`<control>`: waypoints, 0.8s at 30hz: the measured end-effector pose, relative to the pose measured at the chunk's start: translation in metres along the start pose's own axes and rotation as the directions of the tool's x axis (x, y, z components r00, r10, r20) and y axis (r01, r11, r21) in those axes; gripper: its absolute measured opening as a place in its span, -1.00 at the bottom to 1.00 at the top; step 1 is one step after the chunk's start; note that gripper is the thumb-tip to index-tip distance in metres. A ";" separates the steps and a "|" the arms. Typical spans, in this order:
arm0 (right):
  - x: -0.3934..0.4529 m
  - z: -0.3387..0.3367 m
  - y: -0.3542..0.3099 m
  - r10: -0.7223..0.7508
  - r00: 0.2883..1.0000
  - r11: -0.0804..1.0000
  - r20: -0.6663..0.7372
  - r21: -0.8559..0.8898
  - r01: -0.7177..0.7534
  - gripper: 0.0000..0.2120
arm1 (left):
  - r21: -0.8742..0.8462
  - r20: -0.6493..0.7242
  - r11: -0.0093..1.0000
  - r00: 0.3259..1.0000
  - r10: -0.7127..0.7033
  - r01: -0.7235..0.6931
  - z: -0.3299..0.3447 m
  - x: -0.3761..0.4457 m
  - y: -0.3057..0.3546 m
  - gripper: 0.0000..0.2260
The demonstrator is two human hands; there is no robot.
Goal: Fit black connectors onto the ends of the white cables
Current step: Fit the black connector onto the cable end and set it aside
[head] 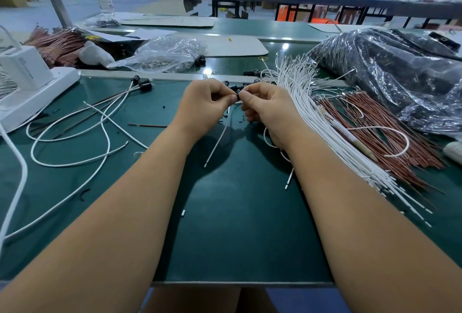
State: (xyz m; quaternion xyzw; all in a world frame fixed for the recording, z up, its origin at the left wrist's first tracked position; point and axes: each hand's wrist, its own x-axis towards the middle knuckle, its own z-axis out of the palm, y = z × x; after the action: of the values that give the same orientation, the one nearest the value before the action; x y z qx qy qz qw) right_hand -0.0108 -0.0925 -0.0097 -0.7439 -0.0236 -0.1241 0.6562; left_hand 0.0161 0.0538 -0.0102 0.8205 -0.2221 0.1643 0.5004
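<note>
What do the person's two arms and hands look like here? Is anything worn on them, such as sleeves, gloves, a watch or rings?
Both arms are bare from the bottom edge of the picture up to the wrists; no sleeve shows. The left hand and the right hand wear no gloves. No watch, bracelet or ring is visible on the parts that show. The fingernails that show look short and unpainted.

Both forearms are bare to the elbow, no sleeves, rings or watch; blue shorts cover the lap.
</note>
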 end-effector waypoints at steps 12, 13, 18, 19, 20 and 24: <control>-0.001 0.000 0.001 -0.022 0.999 0.999 -0.037 0.035 0.024 -0.91 | -0.039 -0.030 0.998 0.998 -0.053 0.052 0.002 0.000 -0.002 -0.94; -0.001 0.001 0.000 -0.029 0.999 0.999 -0.040 0.031 0.030 -0.90 | -0.036 -0.030 0.998 0.998 -0.052 0.051 0.003 0.000 -0.002 -0.94; -0.002 0.002 0.000 -0.034 0.999 0.999 -0.036 0.008 0.034 -0.91 | -0.024 -0.037 0.999 0.998 -0.045 0.044 0.004 0.000 -0.004 -0.94; -0.002 0.003 0.000 -0.033 0.999 0.999 -0.034 0.005 0.034 -0.91 | -0.017 -0.037 0.999 0.998 -0.041 0.041 0.004 0.000 -0.004 -0.94; -0.002 0.002 -0.001 -0.034 0.999 0.999 -0.033 0.000 0.034 -0.91 | -0.010 -0.035 0.999 0.999 -0.035 0.035 0.004 0.000 -0.004 -0.94; -0.002 0.003 0.000 -0.035 0.999 0.998 -0.026 -0.049 0.034 -0.93 | 0.015 -0.011 1.000 1.000 -0.010 0.010 0.004 -0.001 -0.004 -0.93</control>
State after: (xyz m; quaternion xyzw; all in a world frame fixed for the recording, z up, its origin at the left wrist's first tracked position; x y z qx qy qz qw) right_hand -0.0121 -0.0890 -0.0102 -0.7572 -0.0246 -0.1457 0.6362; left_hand 0.0176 0.0525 -0.0155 0.8246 -0.2141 0.1679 0.4960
